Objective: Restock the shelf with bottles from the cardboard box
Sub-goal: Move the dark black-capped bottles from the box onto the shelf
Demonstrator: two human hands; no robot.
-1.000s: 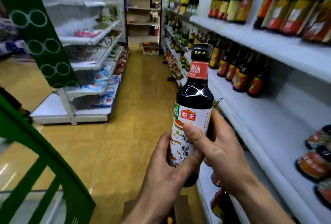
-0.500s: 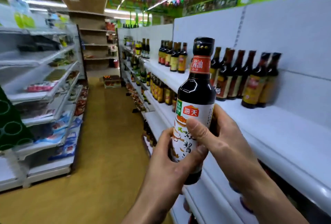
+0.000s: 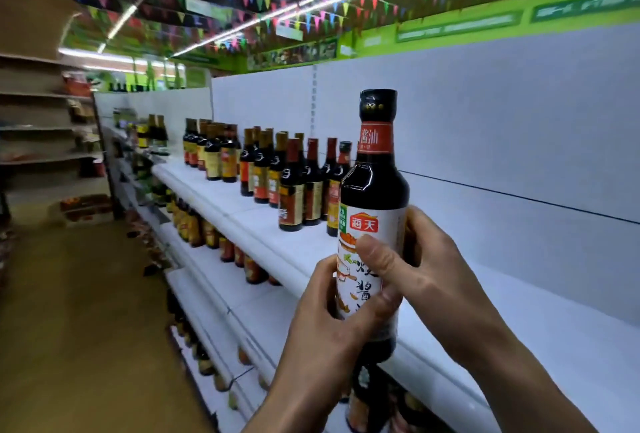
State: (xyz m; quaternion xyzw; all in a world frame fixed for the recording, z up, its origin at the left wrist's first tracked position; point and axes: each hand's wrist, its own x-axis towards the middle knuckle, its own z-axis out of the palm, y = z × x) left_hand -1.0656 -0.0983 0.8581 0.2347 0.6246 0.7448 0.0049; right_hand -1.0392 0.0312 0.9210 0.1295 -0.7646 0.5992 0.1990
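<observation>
I hold a dark soy sauce bottle upright, with a black cap, a red neck band and a white label. My left hand wraps its lower body from the left. My right hand grips it from the right, thumb across the label. The bottle is raised in front of the white top shelf, whose stretch to the right of it is bare. Several similar bottles stand in a row on that shelf just left of and behind mine. The cardboard box is out of sight.
Lower shelves below carry more bottles. The aisle floor runs along the left, with another shelving unit at the far left. A white back panel rises behind the top shelf.
My view has tilted up from the lower shelves and floor to the top shelf. The bottle has risen with both hands still on it, now level with the top shelf.
</observation>
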